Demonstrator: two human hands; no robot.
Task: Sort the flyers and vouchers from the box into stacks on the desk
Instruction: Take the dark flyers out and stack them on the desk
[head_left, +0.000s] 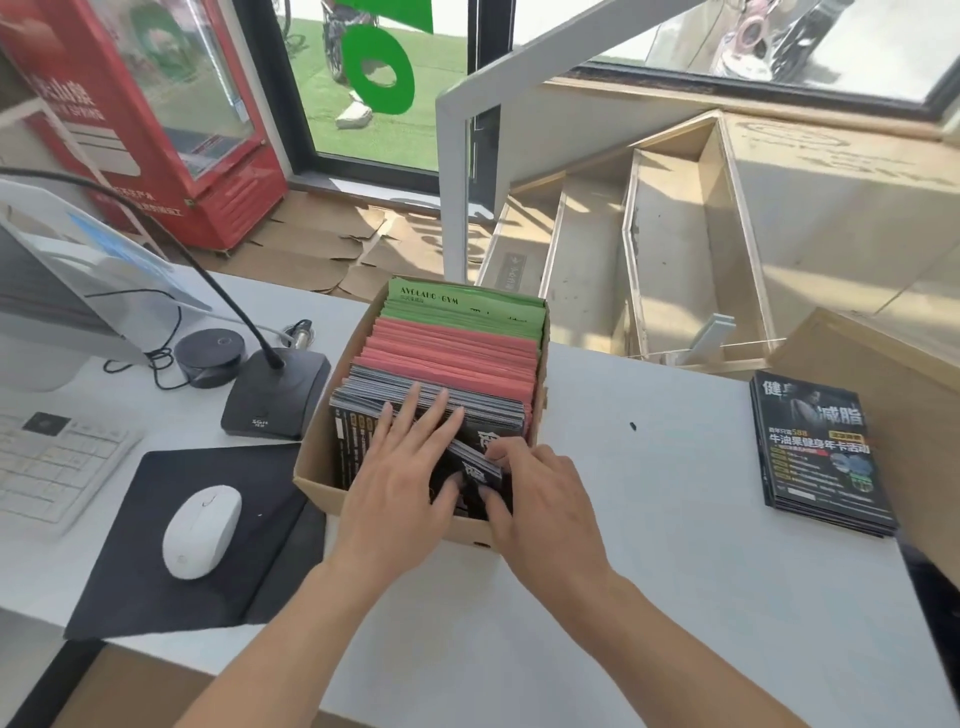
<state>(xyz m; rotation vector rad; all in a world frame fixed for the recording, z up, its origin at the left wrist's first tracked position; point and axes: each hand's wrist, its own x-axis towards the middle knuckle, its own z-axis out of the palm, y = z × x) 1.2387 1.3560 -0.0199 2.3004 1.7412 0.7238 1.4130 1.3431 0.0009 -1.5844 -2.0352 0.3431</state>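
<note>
On the desk (649, 519), the flat left hand (400, 483) presses boxed flyers (415, 410); the right hand (540, 499) pinches one.

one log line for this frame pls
stage: pulling black flyers | left hand: flat on black flyers in box | right hand: pinching some | desk stack: black only

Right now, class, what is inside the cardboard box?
The cardboard box holds upright black flyers, red vouchers and green vouchers. Both hands cover some black flyers; the bottom is hidden.
</note>
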